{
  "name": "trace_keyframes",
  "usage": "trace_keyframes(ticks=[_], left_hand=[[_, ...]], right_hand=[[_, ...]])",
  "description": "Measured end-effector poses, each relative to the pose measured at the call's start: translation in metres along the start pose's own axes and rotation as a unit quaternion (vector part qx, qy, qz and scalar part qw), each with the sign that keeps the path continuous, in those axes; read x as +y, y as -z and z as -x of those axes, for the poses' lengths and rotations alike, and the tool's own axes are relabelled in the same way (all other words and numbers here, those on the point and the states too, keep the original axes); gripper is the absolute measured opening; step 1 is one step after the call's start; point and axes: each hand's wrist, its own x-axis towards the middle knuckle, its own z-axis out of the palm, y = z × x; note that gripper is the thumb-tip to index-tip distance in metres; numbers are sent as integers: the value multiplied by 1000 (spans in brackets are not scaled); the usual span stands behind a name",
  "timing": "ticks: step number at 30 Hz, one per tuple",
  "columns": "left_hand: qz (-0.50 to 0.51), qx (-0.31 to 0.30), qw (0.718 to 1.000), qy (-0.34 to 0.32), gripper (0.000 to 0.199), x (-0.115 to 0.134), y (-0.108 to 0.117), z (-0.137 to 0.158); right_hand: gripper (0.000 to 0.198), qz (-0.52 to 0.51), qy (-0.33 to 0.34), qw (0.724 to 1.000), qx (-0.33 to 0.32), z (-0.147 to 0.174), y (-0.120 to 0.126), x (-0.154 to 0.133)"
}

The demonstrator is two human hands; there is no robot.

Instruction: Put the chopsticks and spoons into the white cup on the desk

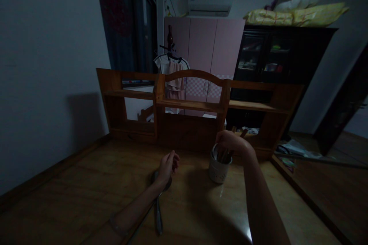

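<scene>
My right hand [231, 140] reaches over a pale utensil holder [218, 171] with a pattern of small holes. Its fingers point down among the wooden-looking handles [225, 155] standing in it, closed on something I cannot make out. A pale rounded piece, perhaps a spoon, shows at the holder's left rim. My left hand [169, 165] is held over the tabletop with its fingers curled in and nothing visible in them. Beneath that wrist lies a metal spoon or ladle [158, 216], its handle toward me. A second long thin handle runs beside it, partly hidden by my left forearm.
A low wooden shelf unit [189, 132] stands along the table's far edge. The wooden table [94, 183] meets a white wall on the left. Behind are a pink wardrobe [201, 46], hanging clothes [174, 71] and a dark cabinet [264, 53] with bundles on top. The light is dim.
</scene>
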Motion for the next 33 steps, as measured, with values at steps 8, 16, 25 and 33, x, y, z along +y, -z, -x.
trace_keyframes(ticks=[8,16,25,33], left_hand=[[-7,6,1000,1,44,1,0,0],[-14,9,1000,-3,45,8,-1,3],[-28,1,1000,-9,42,4,0,1],[-36,-8,999,-16,44,1,0,0]], right_hand=[[23,11,8,1000,-26,-4,-3,3],[26,47,-2,998,-35,-7,-6,3],[23,114,-9,993,-30,-9,-11,-10],[9,160,-18,986,-35,-5,-11,-23]])
